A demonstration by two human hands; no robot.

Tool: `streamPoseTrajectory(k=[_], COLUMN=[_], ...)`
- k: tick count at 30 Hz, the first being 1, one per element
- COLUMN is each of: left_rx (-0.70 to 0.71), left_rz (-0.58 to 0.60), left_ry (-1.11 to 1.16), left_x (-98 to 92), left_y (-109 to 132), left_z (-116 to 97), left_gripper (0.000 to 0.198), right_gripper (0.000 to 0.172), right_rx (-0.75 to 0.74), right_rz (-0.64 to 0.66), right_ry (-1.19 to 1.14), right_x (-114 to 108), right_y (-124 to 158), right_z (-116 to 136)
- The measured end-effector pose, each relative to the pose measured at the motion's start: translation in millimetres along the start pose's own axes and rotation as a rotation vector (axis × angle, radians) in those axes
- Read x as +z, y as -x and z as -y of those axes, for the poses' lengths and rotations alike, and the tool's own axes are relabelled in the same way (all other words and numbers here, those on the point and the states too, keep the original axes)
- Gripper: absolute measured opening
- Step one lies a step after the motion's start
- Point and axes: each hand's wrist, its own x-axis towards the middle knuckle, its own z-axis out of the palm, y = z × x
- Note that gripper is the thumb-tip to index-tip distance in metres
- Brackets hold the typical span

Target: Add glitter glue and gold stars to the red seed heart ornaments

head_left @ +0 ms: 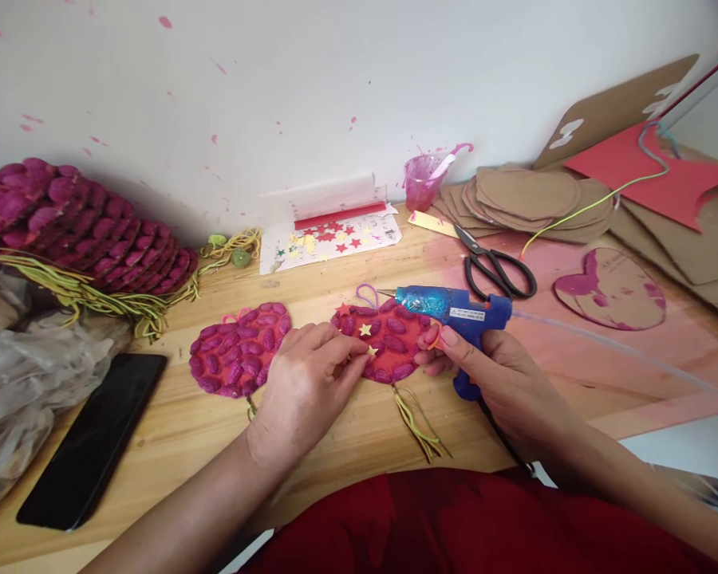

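Observation:
My right hand (502, 375) is wrapped round a blue hot glue gun (455, 307), its metal nozzle pointing left. The fingers of my left hand (314, 383) pinch a small yellow star (372, 351) at the surface of a red heart-shaped piece (388, 327) covered with magenta, shell-like lumps. Another yellow star (364, 329) and a red star (343, 309) lie on that piece. It has a purple loop (368, 295) on top and a yellow-green tassel (419, 426) below. A similar heart-shaped piece (233, 351) lies left, partly behind my left hand.
Scissors (496, 267), stacked cardboard shapes (523, 195) and a paint-stained cup (422, 183) stand or lie behind the gun. Loose stars rest on white paper (272, 247) near the wall. Magenta pieces (65, 215), plastic bags (29, 422) and a phone (92, 442) are left.

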Motion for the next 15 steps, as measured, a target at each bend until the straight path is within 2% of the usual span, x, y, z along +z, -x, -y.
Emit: streamPoseTrajectory(k=[9, 13, 15], left_rx=[-0.006, 0.010, 0.075], left_rz=[0.000, -0.032, -0.020], left_ry=[-0.003, 0.033, 0.046], left_x=[1.2, -9.8, -16.8], left_y=[0, -1, -2], left_z=[-2, 2, 6], left_gripper=[0.011, 0.011, 0.017], right_gripper=[0.041, 0.040, 0.040], right_rx=[0.003, -0.003, -0.007], right_rz=[-0.009, -0.016, -0.011], right_ry=[0.012, 0.016, 0.017], right_x=[0, 0, 0], right_y=[-1, 0, -1], right_z=[-1, 0, -1])
